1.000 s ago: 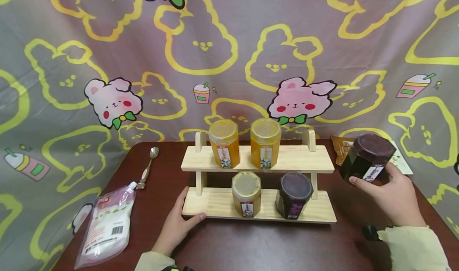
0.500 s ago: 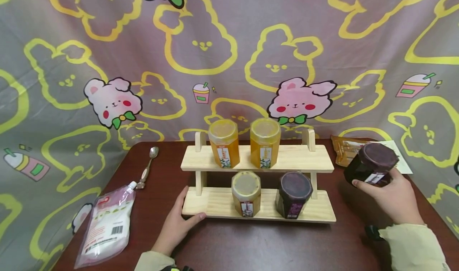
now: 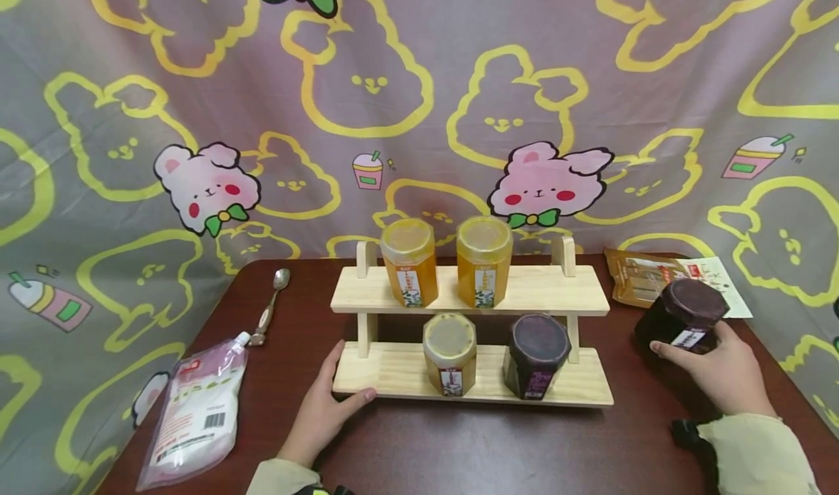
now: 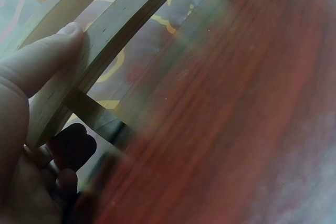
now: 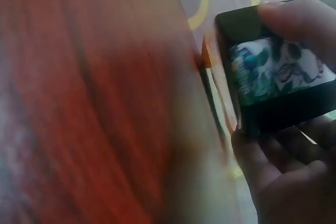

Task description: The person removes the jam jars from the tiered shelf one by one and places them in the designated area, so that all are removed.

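My left hand (image 3: 320, 412) grips the left end of a two-tier wooden shelf rack (image 3: 537, 285), its thumb over the lower board; in the left wrist view, fingers (image 4: 65, 182) curl beneath the board (image 4: 107, 40). On the upper board stand two amber jars (image 3: 411, 276) (image 3: 483, 276). The lower board holds a pale yellow jar (image 3: 451, 357) and a dark purple jar (image 3: 537, 357). Right of the rack, my right hand (image 3: 729, 370) holds another dark jar (image 3: 684, 306), thumb in front. The right wrist view shows its printed label (image 5: 278, 69) between thumb and fingers.
Behind the held jar lie a brown packet (image 3: 636, 276) and a white packet (image 3: 730, 295). At the left are a spoon (image 3: 267, 309) and a spouted pouch (image 3: 197, 411). A patterned curtain (image 3: 419, 116) hangs behind the dark table (image 3: 472, 451).
My right hand has lowered the dark jar and carried it slightly right, uncovering more of the packets behind it. The left hand and the rack stay essentially where they were.
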Tool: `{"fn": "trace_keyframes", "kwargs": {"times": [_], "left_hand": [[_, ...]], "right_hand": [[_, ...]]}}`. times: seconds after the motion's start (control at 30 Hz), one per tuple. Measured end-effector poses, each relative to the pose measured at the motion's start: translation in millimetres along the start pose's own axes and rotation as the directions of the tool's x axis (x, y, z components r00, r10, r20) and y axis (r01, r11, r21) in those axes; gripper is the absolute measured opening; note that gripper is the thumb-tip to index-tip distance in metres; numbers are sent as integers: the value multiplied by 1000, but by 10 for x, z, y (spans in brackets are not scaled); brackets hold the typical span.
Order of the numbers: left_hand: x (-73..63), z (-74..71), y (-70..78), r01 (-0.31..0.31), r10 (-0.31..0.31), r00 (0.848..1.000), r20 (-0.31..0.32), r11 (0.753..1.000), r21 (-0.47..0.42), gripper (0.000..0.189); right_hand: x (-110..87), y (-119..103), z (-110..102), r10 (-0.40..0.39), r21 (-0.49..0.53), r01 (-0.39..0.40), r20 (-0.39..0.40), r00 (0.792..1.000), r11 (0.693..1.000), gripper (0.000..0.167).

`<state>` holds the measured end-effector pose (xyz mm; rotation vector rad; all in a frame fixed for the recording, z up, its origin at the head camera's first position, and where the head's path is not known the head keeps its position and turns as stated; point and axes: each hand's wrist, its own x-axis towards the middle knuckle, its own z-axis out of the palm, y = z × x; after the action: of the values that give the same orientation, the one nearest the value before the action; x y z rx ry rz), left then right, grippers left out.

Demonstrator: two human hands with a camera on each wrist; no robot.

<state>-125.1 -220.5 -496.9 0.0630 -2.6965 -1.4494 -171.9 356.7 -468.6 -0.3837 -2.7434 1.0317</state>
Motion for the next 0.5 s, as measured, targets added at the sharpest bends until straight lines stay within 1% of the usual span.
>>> {"fn": "trace_keyframes", "kwargs": {"times": [0.2,0.33,0.5], "left_hand": [[0,18,-3,8,-8,1000,0,1000,-7,108],[0,16,0,4,-4,1000,3,1000,-4,108],[0,8,0,1,-1,1000,0,1000,-9,108]], "right_hand": [[13,133,-7,-2,-27,2,32,999,1000,96],[23,178,-20,29,-23,-27,51,998,999,97],[22,226,-5,59,2,-59,28,998,998,97]]}}
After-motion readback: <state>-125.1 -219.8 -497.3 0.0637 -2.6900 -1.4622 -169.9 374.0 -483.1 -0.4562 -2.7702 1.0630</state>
